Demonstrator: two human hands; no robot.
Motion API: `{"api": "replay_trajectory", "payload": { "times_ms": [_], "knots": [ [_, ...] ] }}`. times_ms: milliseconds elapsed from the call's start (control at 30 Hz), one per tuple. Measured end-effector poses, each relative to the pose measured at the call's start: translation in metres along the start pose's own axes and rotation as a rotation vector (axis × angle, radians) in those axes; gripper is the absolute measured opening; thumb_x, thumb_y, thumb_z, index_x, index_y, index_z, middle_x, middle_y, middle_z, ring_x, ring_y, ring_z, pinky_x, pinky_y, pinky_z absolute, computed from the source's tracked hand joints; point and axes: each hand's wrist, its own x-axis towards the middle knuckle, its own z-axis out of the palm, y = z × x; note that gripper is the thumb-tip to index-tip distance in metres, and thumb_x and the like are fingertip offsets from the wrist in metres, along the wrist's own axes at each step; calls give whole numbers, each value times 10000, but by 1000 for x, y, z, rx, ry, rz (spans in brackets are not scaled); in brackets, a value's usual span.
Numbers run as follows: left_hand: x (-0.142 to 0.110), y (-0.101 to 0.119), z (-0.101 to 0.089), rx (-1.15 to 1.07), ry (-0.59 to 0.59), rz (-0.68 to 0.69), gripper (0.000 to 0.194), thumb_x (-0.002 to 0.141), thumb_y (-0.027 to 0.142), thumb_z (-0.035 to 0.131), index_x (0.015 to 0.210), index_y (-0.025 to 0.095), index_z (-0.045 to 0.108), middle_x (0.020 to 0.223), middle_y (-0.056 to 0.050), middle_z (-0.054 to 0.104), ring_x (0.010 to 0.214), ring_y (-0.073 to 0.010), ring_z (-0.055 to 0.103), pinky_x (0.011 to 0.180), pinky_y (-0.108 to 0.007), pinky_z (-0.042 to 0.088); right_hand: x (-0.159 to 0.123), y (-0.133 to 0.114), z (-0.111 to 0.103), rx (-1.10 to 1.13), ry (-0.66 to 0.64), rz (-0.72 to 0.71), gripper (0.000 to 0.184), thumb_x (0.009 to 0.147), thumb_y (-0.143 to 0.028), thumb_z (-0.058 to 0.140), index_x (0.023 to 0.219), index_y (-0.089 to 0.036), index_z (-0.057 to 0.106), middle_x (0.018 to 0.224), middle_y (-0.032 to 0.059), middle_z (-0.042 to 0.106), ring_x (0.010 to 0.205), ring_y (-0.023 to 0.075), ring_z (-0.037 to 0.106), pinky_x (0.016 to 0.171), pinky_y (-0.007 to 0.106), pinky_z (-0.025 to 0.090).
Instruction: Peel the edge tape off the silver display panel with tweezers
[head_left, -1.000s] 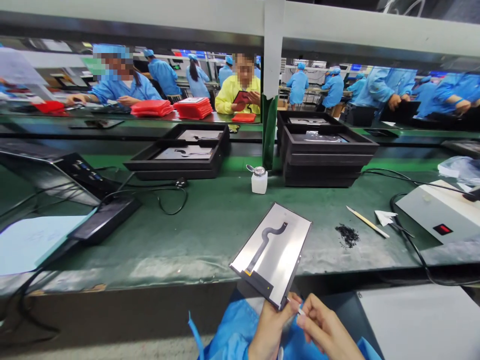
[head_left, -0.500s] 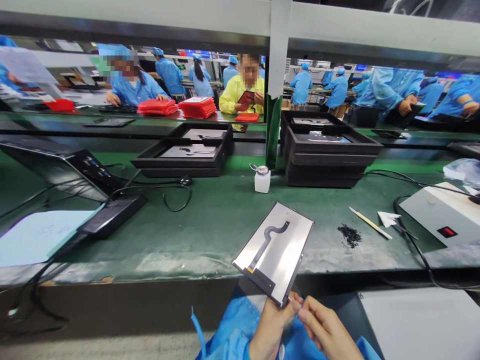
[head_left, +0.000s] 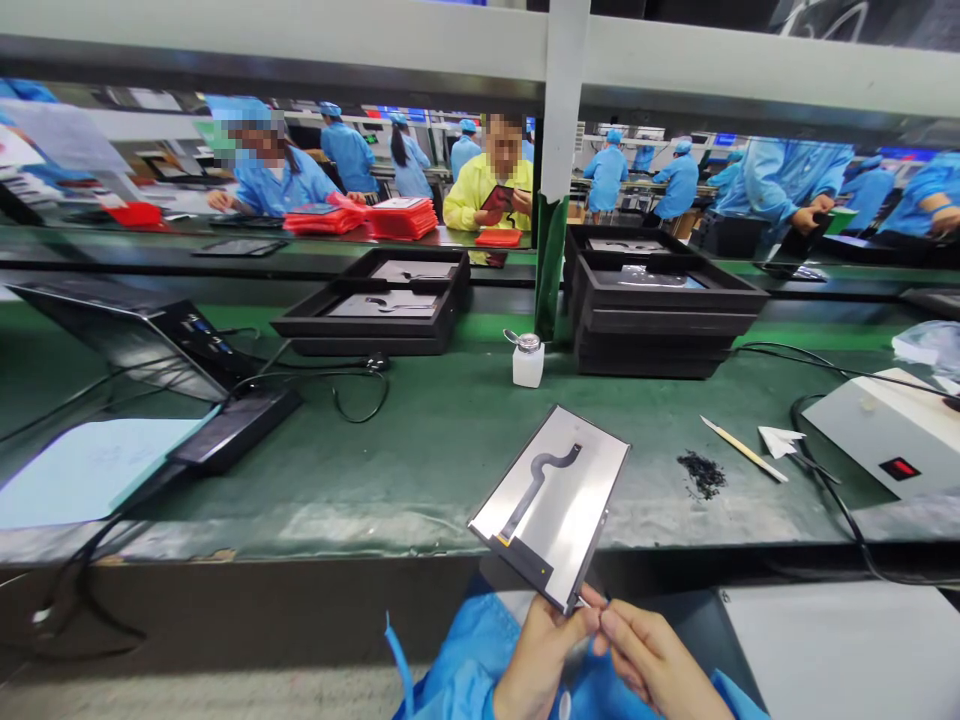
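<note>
An LCD screen panel (head_left: 566, 510), silvery on its back with a dark curved flex cable (head_left: 534, 485), is tilted over the bench's front edge. My left hand (head_left: 541, 645) is closed on its lower corner, thumb along the edge. Close beside it, my right hand (head_left: 645, 640) pinches at that same corner, its fingertips almost touching my left thumb. Whatever lies between the right fingertips is too small to make out. A heap of small black scraps (head_left: 702, 475) lies on the bench to the right, near a yellow-handled craft knife (head_left: 742, 448).
Black trays (head_left: 367, 335) holding panels stand at the back left, with a taller tray stack (head_left: 660, 325) back right. Between them is a white dispenser bottle (head_left: 528, 362). A monitor (head_left: 127, 335) is at left, a pale box with a red switch (head_left: 877, 430) at right. Co-workers sit beyond.
The panel and both my hands stay nearly in place; my right fingers shift slightly at the corner. The whole view drifts a little. Across the bench, a co-worker's hand reaches to the red stack.
</note>
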Motion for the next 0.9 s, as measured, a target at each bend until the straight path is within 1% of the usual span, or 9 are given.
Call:
{"api": "replay_trajectory", "payload": {
  "times_ms": [100,267,333,467,567,667,733,833,900],
  "knots": [
    [0,2,-1,0,-15,-10,450,636,511,856,796,122,697,618,-7,592,629,-145,561,703,-285,447,2,2,0,41,-54,20,670,685,-896,444,698,-228,486,368,-156,261,320,60,162,363,237,150],
    [3,0,1,-17,16,5,455,609,525,866,669,134,640,721,-25,617,711,-144,572,729,-263,440,-2,4,0,-97,67,-78,559,781,-774,536,696,-233,426,498,-89,433,436,76,310,418,230,194],
    [2,1,2,-21,-5,-1,478,601,555,858,692,136,647,657,-8,594,636,-132,555,692,-268,441,-2,3,0,-90,60,-40,598,758,-813,506,681,-221,469,494,-97,369,427,74,276,404,235,182],
    [-2,6,1,-17,-43,-28,495,607,551,857,778,119,686,554,9,560,552,-127,527,646,-274,437,1,2,1,45,-58,56,694,677,-907,427,701,-219,509,386,-155,220,330,56,143,355,234,147],
    [-1,5,0,-17,-13,-18,458,606,521,870,702,121,669,647,-24,609,662,-143,567,711,-267,444,-1,5,2,8,-27,3,605,742,-839,479,743,-234,457,383,-142,337,334,59,209,361,216,158],
    [1,1,0,-27,15,-4,482,575,539,879,648,132,631,719,-31,620,715,-143,569,714,-251,440,-6,5,3,-70,53,-44,551,773,-773,548,731,-237,429,495,-99,451,384,60,299,376,207,188],
    [1,-1,-1,-33,3,-3,511,556,572,873,650,136,623,674,-17,599,645,-129,547,658,-249,432,-7,4,2,-65,69,-18,564,776,-783,526,718,-227,459,521,-99,411,396,61,288,374,208,198],
    [-1,1,-2,-31,-37,-25,522,573,577,863,740,124,664,576,-1,571,561,-128,527,622,-265,427,-3,4,1,42,-10,38,634,732,-848,476,716,-215,505,454,-138,281,370,60,178,363,218,159],
    [-3,4,-3,-25,-43,-32,495,605,549,859,752,113,675,550,-2,564,571,-136,535,647,-274,433,-1,4,2,76,-51,68,662,702,-880,452,726,-220,502,406,-154,259,344,60,149,360,226,149]
  ]
}}
